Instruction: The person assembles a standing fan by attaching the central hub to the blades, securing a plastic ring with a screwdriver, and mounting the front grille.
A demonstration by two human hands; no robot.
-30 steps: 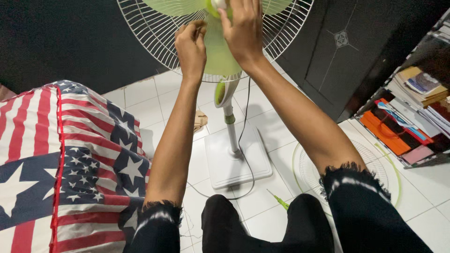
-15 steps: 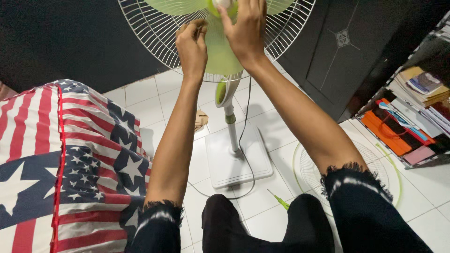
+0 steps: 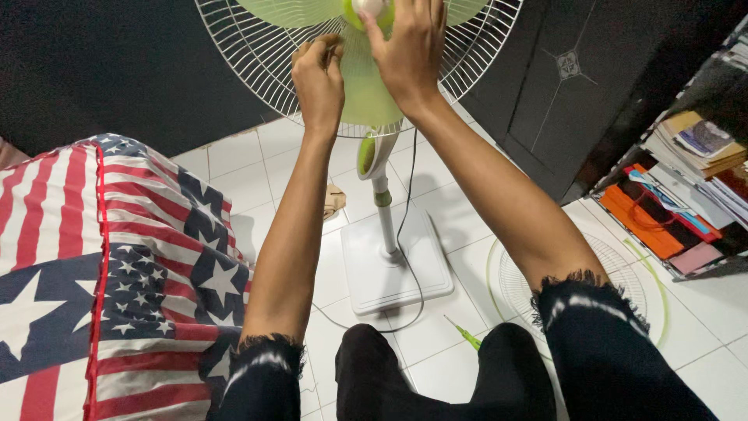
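Note:
A standing fan with a white wire rear guard and light green blades stands before me, its front guard off. My left hand grips the edge of the lower green blade with curled fingers. My right hand is wrapped around the pale cap at the blade hub, fingers spread over it. The fan's white pole drops to a white square base on the tiled floor.
A flag-patterned cushion fills the left. A detached round fan guard lies on the floor at right, a green screwdriver near my knee. A black cord runs over the base. Stacked books and folders sit at right beside a dark door.
My right hand has shifted slightly on the hub cap, fingers turning a little. My left hand stays on the blade.

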